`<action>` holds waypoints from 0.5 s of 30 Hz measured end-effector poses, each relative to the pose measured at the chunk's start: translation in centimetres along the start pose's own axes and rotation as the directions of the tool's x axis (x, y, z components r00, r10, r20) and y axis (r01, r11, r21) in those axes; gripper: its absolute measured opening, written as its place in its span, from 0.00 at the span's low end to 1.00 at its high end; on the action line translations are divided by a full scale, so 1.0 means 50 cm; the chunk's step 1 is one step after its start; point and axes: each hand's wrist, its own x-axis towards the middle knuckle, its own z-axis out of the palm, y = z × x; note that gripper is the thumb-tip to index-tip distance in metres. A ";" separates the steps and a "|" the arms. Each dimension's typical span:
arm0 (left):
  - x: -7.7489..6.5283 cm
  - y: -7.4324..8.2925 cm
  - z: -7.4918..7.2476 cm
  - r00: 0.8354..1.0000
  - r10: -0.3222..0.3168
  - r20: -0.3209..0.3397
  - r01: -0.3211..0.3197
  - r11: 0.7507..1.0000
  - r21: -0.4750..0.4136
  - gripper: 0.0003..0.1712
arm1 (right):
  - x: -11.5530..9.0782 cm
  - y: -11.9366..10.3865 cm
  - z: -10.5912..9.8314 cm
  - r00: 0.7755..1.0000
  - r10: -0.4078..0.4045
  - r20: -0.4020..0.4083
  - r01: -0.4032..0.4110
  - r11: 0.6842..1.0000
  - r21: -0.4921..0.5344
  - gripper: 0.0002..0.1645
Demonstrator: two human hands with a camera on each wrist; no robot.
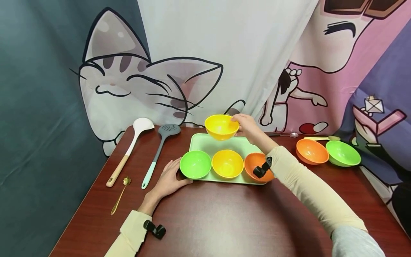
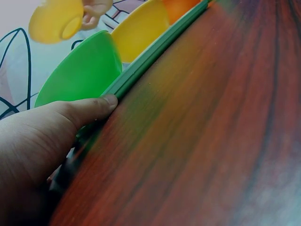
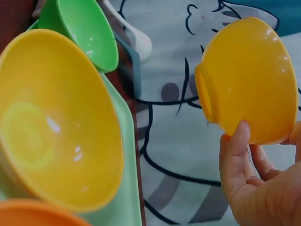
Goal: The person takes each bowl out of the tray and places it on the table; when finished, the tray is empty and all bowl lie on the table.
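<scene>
My right hand (image 1: 245, 125) pinches the rim of a yellow bowl (image 1: 221, 129), raised above the back of a light green tray (image 1: 194, 141). The right wrist view shows this lifted bowl (image 3: 256, 80) tilted, with fingers against its side. In a row on the tray are a green bowl (image 1: 195, 165), a second yellow bowl (image 1: 227, 164) and an orange bowl (image 1: 252, 166), partly covered by the right wrist. My left hand (image 1: 170, 178) rests at the tray's front left corner beside the green bowl. Its straight thumb (image 2: 91, 108) touches the tray edge; the other fingers are hidden in the left wrist view.
On the left lie a white ladle (image 1: 130, 150), a grey slotted turner (image 1: 158, 150) and a small gold spoon (image 1: 119, 198). An orange bowl (image 1: 311, 152) and a green bowl (image 1: 343, 154) stand at the right, with spoons behind. A printed curtain (image 1: 250, 53) hangs behind the table.
</scene>
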 end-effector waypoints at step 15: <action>0.000 0.011 -0.005 1.000 0.004 -0.002 -0.004 1.000 -0.006 0.50 | -0.061 0.007 -0.075 0.998 -0.024 -0.063 0.033 0.989 0.146 0.07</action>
